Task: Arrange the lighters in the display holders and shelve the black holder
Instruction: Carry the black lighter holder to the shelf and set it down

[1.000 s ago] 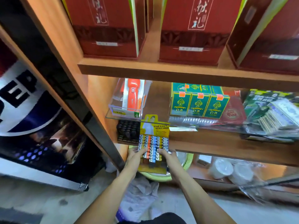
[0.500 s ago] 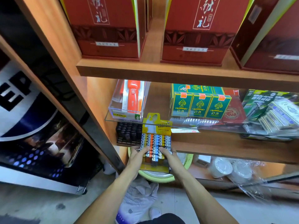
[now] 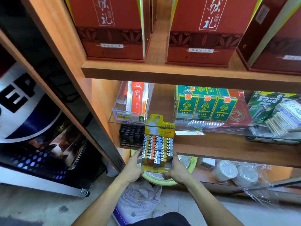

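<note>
A yellow display holder (image 3: 158,126) full of coloured lighters (image 3: 156,149) sits tilted at the front edge of the wooden shelf (image 3: 219,149). My left hand (image 3: 132,167) grips its left side and my right hand (image 3: 177,170) grips its right side near the bottom. Just left of it, further back on the same shelf, stands the black holder (image 3: 131,136) filled with dark lighters, partly under a glass shelf.
A clear box with an orange item (image 3: 133,101) rests on the glass shelf above the black holder. Green card boxes (image 3: 205,106) and packets lie to the right. Red gift boxes (image 3: 112,28) fill the upper shelf. A round yellow-rimmed basin (image 3: 193,163) sits below the holder.
Both hands have carried the yellow holder a little up and towards the shelf, so its card top now reaches the glass shelf edge. The black holder has not moved.
</note>
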Demonstrator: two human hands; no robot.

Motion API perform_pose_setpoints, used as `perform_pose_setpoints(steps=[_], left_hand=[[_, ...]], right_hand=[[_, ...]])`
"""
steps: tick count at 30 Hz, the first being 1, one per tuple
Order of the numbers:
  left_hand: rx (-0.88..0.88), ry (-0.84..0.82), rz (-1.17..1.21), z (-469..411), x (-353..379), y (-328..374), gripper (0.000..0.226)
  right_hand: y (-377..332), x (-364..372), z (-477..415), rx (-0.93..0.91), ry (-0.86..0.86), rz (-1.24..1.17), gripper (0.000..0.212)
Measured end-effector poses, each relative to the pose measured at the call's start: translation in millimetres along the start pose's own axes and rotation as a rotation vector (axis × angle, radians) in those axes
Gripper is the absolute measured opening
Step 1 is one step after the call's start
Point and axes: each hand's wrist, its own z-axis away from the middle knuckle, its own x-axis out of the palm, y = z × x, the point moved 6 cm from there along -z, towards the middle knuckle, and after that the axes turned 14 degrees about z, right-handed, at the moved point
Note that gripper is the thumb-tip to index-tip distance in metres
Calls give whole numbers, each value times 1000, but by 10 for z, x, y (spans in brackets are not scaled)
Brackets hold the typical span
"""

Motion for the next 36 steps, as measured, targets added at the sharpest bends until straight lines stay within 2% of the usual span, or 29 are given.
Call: perform_pose_setpoints(steps=[4, 6, 12, 17, 19, 22, 27, 33, 36], left_hand=[[15, 92, -77, -43, -45, -75, 93], [-4, 122, -83, -79, -72, -101, 86], [11, 176, -77, -173, -95, -6, 64], [27, 312, -379, -231, -204, 124, 34], [20, 377, -542, -233, -260, 165, 23], [46, 413, -699, -263, -253, 230, 21], [54, 440, -920, -302, -196, 364, 30], [128, 303, -1239, -468, -91, 388, 43], [164, 257, -1342, -515, 15, 419, 39]], right_hand=[[32, -34, -48, 1, 132, 14, 87], [5, -115, -38, -21, 199, 61, 79], [-24, -261, -80, 17, 298, 215, 83], [-28, -329, -192, 37, 319, 230, 93], [-60, -383, -217, 22, 370, 297, 87], [-105, -462, -285, -12, 429, 381, 76], [-189, -515, -412, -32, 415, 521, 64], [-202, -505, -459, -74, 470, 624, 54], [-207, -464, -462, -58, 501, 690, 53]])
